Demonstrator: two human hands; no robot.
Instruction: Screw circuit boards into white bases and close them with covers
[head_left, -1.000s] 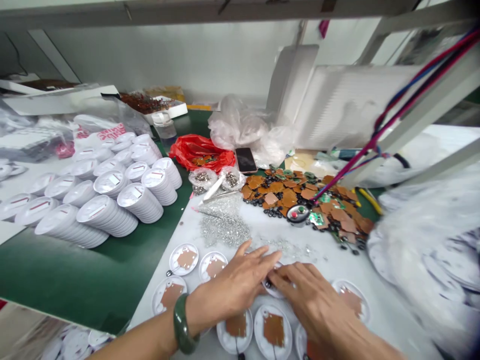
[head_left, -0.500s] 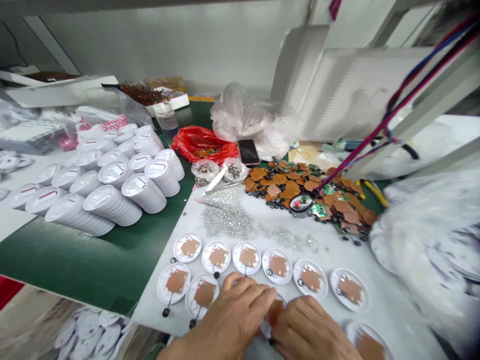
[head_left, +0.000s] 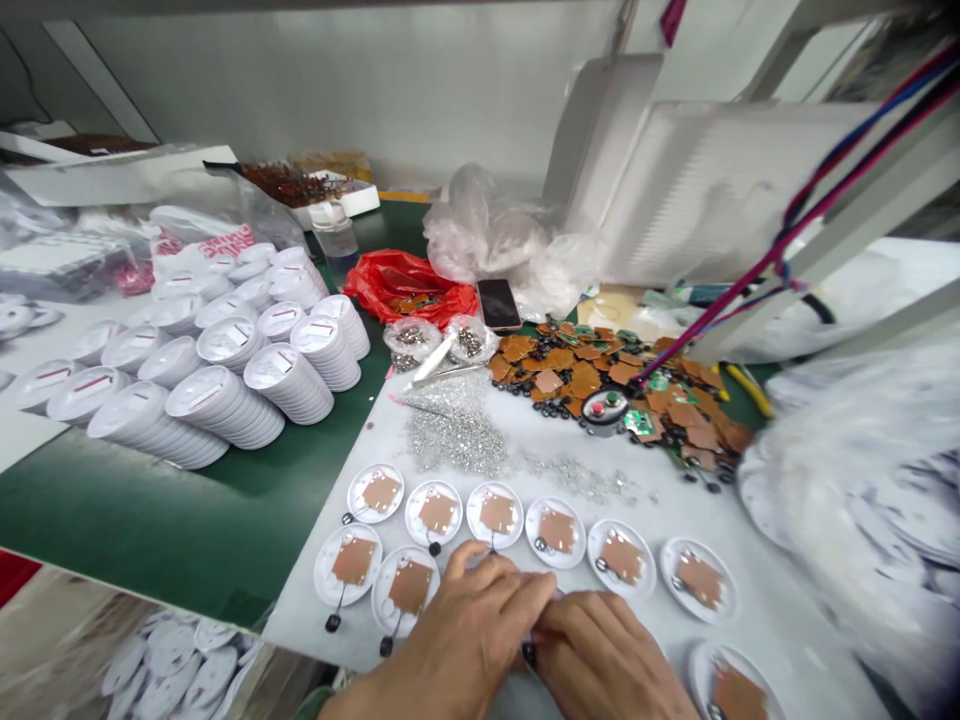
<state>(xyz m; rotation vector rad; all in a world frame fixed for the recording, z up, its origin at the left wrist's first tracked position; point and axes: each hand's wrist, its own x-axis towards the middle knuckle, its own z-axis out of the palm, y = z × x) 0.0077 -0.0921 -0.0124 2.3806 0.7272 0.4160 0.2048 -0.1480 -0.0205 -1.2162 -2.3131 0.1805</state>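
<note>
My left hand (head_left: 450,645) and my right hand (head_left: 604,660) meet at the bottom middle of the white board (head_left: 757,610), fingers curled together over a small round white disc part (head_left: 529,652) that is almost hidden under them. Just beyond my fingers lie two rows of white discs with brown circuit boards (head_left: 495,514) set in them. A heap of tiny silver screws (head_left: 454,440) lies behind the rows. Further back is a pile of loose brown and green circuit boards (head_left: 600,375) with small black parts.
Stacks of white round covers (head_left: 225,385) stand on the green mat (head_left: 150,510) at left. A red bag (head_left: 409,285), a phone (head_left: 499,303), clear plastic bags (head_left: 487,240) and white trays (head_left: 705,190) crowd the back. Red and blue cables (head_left: 780,235) hang at right, above blurred plastic bags of white parts (head_left: 862,480).
A second ago my hands were further out over the upper row of discs; they have drawn back toward me to the lower row and stay pressed together there.
</note>
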